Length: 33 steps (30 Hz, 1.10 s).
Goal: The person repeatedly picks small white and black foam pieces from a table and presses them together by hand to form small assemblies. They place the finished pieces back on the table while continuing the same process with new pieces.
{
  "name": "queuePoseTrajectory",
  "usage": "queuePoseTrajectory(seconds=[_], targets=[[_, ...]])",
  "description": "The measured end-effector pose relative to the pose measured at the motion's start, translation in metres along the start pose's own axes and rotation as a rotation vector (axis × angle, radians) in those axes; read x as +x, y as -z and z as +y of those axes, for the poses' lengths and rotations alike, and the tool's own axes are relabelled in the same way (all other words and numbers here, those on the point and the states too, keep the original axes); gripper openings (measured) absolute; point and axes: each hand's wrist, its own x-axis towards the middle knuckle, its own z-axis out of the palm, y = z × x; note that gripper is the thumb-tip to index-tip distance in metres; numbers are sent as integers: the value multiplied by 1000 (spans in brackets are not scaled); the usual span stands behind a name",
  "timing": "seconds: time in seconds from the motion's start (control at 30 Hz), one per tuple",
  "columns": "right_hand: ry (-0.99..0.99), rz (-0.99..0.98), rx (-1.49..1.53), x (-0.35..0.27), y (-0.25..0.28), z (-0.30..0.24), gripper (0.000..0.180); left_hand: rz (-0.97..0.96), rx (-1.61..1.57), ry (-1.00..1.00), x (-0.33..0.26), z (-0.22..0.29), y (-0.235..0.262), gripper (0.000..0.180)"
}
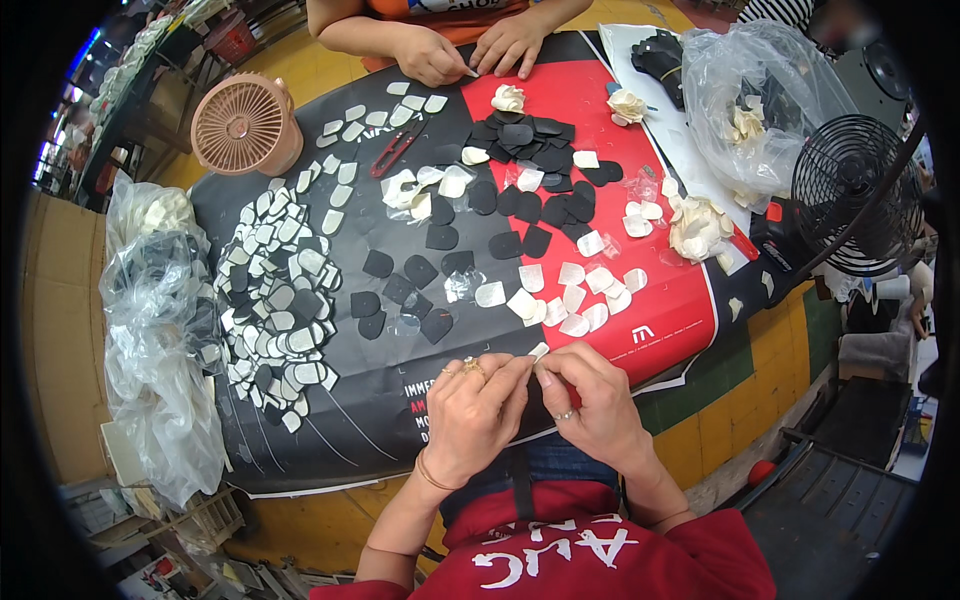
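Note:
My left hand (478, 400) and my right hand (588, 395) meet above the near edge of the table. Fingertips of both hands are closed on a small whitish piece (540, 350); most of it is hidden, but it looks like one of the rounded tabs. Just beyond lie loose cream tabs (597, 290) on the red part of the printed sheet (660, 300). Black rounded tabs (408, 280) are scattered farther left. A large heap of grey and black tabs (275, 320) covers the left side of the table.
A pink fan (240, 128) stands far left, a black fan (850, 195) at right. Plastic bags line the left side (160, 340) and far right (760, 100). Red-handled snips (397, 150) lie near the middle. Across the table, another person's hands (470, 58) hold something small.

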Motion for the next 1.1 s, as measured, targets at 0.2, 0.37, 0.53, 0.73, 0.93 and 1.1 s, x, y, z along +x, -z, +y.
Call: queuePoseTrajectory(seconds=[0.2,0.37,0.53,0.73,0.93,1.1], targets=[[14,9,-47,-1,-1,2,12,1,48,-22,0,0,-1,20],[26,29,-73,0,-2,3,12,18,23,-2,2,0,-4,18],[19,30,-98,1,-3,2,11,22,-32,62,4,1,-6,16],[27,47,-96,3,-4,2,11,33,-3,17,4,-2,-8,15],[-4,47,-108,4,-2,2,12,8,-93,59,4,-4,-10,13],[22,50,-133,7,-1,2,11,10,-156,105,4,-5,-9,12]])
